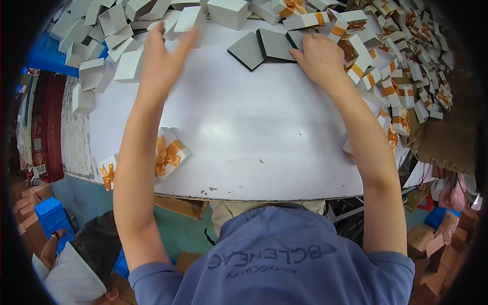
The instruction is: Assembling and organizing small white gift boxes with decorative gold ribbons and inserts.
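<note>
At the far left of the table, my left hand is raised with thumb and fingers apart, slightly smeared by motion. It holds nothing I can see and is nearest to several white boxes, among them an upright white box. My right hand is at the far right, its thumb and fingers closed about a flat square pad, grey on top with black edges. Beside that lie two similar pads, a middle one and a left one, close together on the white tabletop.
White open boxes crowd the far left edge. A large heap of white boxes with orange ribbons fills the far right. Two bow-tied boxes, one larger and one smaller, lie by my left forearm. Another person is at lower left.
</note>
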### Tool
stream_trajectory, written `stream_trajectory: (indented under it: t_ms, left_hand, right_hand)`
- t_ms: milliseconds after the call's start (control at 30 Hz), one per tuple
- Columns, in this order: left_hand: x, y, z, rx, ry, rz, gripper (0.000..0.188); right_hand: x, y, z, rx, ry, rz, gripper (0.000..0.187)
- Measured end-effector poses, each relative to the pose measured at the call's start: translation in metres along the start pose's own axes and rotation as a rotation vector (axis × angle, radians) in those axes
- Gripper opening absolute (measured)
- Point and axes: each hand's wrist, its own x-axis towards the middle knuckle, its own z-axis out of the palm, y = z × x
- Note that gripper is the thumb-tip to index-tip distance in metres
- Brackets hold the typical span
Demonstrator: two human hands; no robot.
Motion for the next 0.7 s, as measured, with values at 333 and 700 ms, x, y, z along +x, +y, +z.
stream_trajectory:
  t_ms: [333, 700]
  left_hand:
    - [-0.091, 0.002, 0.003, 0.447, -0.414, 0.497, 0.028]
    - [-0.160, 0.015, 0.023, -0.008, -0.582, 0.699, 0.070]
  right_hand:
    - [-0.086, 0.006, -0.019, 0.409, 0.695, -0.652, 0.025]
    - [-0.117, 0.010, -0.032, 0.689, 0.209, -0.559, 0.030]
